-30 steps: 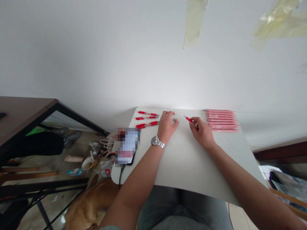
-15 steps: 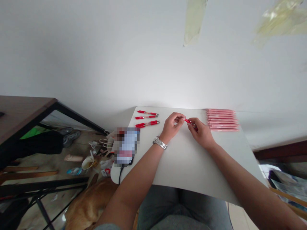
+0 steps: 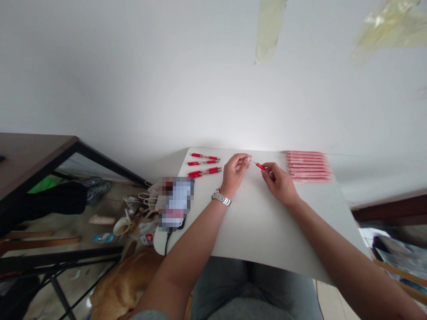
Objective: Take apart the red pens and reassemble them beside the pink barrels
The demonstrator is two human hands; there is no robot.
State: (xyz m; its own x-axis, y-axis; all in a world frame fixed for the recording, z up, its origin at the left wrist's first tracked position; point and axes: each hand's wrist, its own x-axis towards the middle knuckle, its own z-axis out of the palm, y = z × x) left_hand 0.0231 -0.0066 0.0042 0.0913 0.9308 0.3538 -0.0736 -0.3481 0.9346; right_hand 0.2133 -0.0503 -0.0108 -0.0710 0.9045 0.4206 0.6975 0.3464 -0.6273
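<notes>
My right hand (image 3: 280, 182) grips a red pen (image 3: 260, 166) by its barrel, with a thin point sticking out of its end toward the left. Across a small gap, my left hand (image 3: 235, 171) has thumb and fingertips pinched together. Something tiny and pale may be between them, too small to name. Left of my left hand lie several red pens (image 3: 203, 172) with silver ends, side by side on the white table (image 3: 253, 226).
A row of pinkish wrapped sticks (image 3: 308, 166) lies at the table's back right. A blurred phone (image 3: 176, 204) with a cable (image 3: 167, 242) is at the left edge. A brown dog (image 3: 126, 284) lies on the floor below, near clutter and a dark-framed desk (image 3: 36, 155).
My left hand has moved left, away from the pen, opening a gap and baring the pen's thin point. My right hand has stayed nearly still.
</notes>
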